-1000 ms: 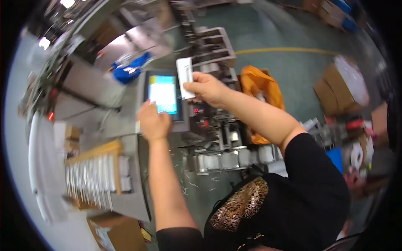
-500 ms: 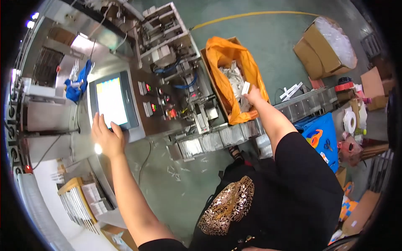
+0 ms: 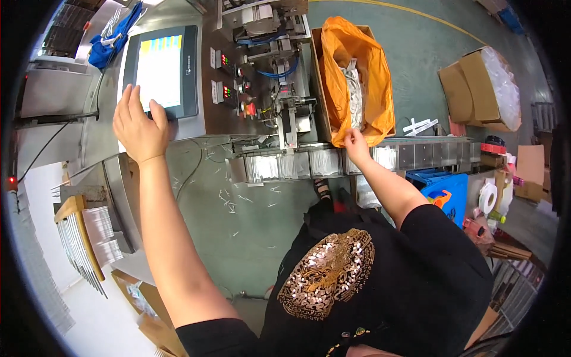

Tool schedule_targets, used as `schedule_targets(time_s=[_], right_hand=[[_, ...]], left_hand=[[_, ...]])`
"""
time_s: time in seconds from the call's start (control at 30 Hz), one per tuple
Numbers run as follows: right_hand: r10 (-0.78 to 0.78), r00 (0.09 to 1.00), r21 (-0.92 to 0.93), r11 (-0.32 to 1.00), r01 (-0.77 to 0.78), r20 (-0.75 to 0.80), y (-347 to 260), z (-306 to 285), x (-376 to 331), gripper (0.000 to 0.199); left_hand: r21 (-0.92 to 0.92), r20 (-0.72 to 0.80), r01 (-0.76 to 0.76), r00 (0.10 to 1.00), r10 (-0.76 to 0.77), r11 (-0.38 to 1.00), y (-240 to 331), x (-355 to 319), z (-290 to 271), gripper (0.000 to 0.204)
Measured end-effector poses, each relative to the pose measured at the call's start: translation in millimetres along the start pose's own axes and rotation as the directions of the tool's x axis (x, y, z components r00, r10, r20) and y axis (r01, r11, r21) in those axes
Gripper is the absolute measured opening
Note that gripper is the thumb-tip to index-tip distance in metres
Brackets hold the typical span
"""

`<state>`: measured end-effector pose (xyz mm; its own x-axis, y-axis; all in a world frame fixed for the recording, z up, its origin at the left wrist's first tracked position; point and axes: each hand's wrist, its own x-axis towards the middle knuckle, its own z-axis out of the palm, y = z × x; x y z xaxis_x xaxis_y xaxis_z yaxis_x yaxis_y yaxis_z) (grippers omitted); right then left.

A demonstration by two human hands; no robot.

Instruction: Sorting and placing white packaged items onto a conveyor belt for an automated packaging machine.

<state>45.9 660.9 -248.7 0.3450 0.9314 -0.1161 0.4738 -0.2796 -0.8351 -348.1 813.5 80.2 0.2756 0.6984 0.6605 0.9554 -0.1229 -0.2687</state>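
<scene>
My left hand (image 3: 141,126) lies with fingers spread on the lower part of a lit touch screen (image 3: 160,74) set in a metal machine panel. At the near end of an orange plastic bag (image 3: 380,77), my right hand (image 3: 358,149) has its fingers drawn together. Its fingertips meet the bag's near rim, and what they pinch, if anything, is hidden. The bag lines a cardboard box (image 3: 322,107). Inside lies a heap of thin whitish pieces (image 3: 355,89), too small to tell their kind.
A metal conveyor (image 3: 416,156) with compartments runs beneath my right hand. A red button (image 3: 251,109) sits on the machine panel. To the right stand a blue bin (image 3: 455,193) and a carton (image 3: 473,89) with clear plastic. White scraps (image 3: 232,205) litter the floor.
The view has shifted. My right hand has moved from above the bag's contents to its near rim, and the small white piece at its fingertips no longer shows. My left hand stays at the screen.
</scene>
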Motion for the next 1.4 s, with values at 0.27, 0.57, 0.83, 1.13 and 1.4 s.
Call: schedule_targets(time_s=[0.27,0.57,0.83,1.13,1.4], right_hand=[[0.053,0.94,-0.257,0.966,0.037,0.337,3.5,-20.3,-34.8,0.014],[0.167,0.874,-0.396,0.918,0.032,0.457,22.0,-29.3,-47.6,0.015],[0.166,0.848,-0.399,0.915,0.058,0.503,12.1,-21.8,-52.3,0.016],[0.132,0.838,-0.349,0.934,0.073,0.529,4.8,1.9,-45.1,0.017],[-0.096,0.888,0.047,0.995,0.085,0.449,-86.2,45.5,-1.7,0.019]], left_hand=[[0.016,-0.018,0.013,1.0,-0.013,1.0,0.1,-0.3,-1.4,0.036],[0.0,-0.038,0.01,0.999,-0.01,1.0,1.4,1.4,-4.4,0.036],[-0.056,-0.028,0.015,0.999,-0.016,0.998,2.8,-0.9,-7.6,0.037],[-0.071,-0.012,0.042,0.999,-0.043,0.997,3.7,1.9,-10.5,0.036],[-0.076,-0.025,0.042,0.999,-0.044,0.996,2.5,1.3,-9.3,0.036]])
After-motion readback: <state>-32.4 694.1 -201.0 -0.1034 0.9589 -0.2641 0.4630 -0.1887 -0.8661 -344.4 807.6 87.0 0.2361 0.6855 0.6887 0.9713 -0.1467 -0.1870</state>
